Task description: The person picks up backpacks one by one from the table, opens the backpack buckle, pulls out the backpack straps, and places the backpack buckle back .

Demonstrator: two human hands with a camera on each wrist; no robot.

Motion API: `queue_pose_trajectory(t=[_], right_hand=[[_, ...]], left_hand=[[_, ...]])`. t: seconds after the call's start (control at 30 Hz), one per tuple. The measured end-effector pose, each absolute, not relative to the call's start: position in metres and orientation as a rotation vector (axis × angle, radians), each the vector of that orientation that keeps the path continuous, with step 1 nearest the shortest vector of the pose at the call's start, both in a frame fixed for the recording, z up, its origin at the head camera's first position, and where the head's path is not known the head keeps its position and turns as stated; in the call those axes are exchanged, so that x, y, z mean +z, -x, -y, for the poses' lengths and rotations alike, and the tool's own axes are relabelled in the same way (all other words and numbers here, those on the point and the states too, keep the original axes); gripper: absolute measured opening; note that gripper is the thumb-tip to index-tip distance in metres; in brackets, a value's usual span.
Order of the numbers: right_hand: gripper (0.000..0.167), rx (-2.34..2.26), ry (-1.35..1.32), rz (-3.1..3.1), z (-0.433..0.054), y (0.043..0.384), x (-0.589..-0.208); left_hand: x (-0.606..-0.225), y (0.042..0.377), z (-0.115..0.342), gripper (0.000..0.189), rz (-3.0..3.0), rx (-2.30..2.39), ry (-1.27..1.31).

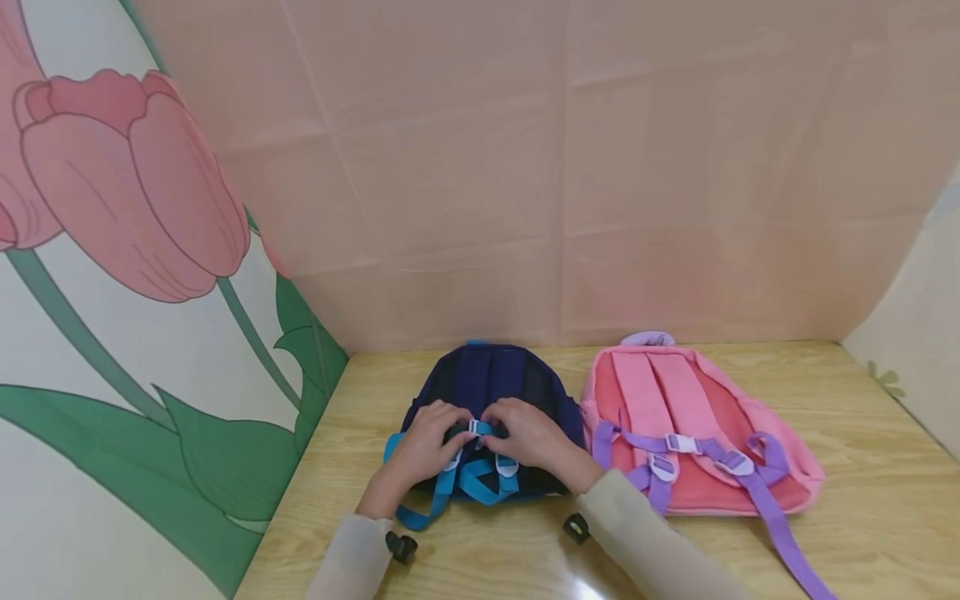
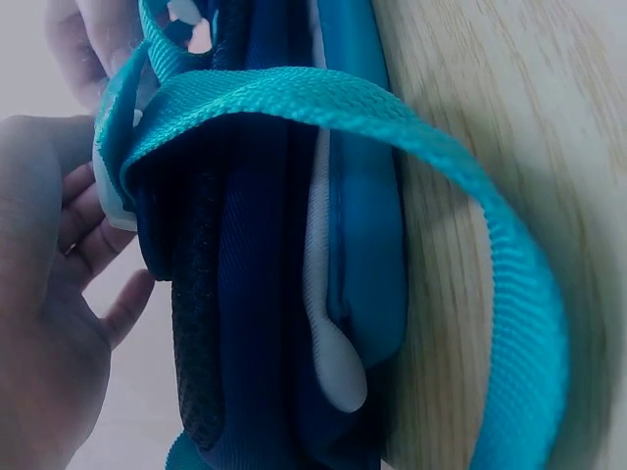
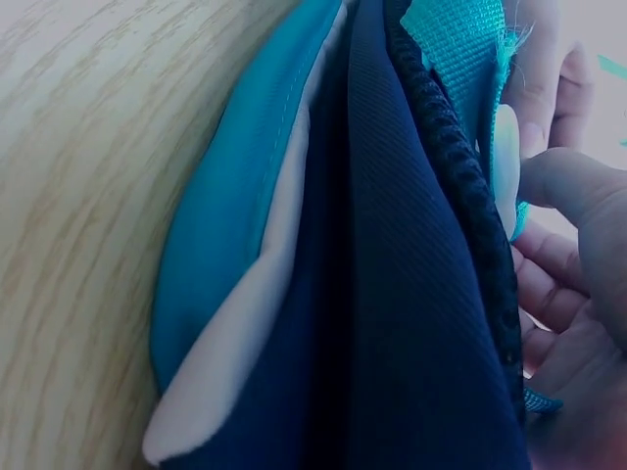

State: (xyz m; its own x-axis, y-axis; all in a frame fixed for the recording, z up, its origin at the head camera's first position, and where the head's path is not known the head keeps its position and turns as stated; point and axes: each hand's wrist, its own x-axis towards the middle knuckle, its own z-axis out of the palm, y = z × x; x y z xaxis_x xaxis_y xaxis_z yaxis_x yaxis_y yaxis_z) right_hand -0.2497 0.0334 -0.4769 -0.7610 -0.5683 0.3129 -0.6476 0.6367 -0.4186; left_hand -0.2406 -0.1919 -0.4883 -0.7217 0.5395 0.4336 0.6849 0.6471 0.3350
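A navy backpack lies on the table with its shoulder straps facing up. Across them runs a blue chest strap with a white buckle. My left hand pinches the buckle's left side, and my right hand pinches its right side, the fingertips close together. The fingers partly cover the buckle, so I cannot tell whether it is fastened. In the left wrist view, a loose teal webbing strap loops over the bag's side. The right wrist view shows the bag's white piping beside teal fabric.
To the right, a pink backpack lies close beside the navy one, its purple chest strap joined by a white buckle. One purple strap trails to the front. A wooden table carries both, with a draped pinkish-brown backdrop behind.
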Motion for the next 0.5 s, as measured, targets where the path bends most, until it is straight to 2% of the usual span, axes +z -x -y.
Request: queue_pose_trajectory(t=[0.5], right_hand=[[0.019,0.841,-1.007,2.708,-0.033,0.2523,-0.4787]], left_hand=[[-0.4913,0.242,0.1941,0.027,2.694,-0.749,0.925]])
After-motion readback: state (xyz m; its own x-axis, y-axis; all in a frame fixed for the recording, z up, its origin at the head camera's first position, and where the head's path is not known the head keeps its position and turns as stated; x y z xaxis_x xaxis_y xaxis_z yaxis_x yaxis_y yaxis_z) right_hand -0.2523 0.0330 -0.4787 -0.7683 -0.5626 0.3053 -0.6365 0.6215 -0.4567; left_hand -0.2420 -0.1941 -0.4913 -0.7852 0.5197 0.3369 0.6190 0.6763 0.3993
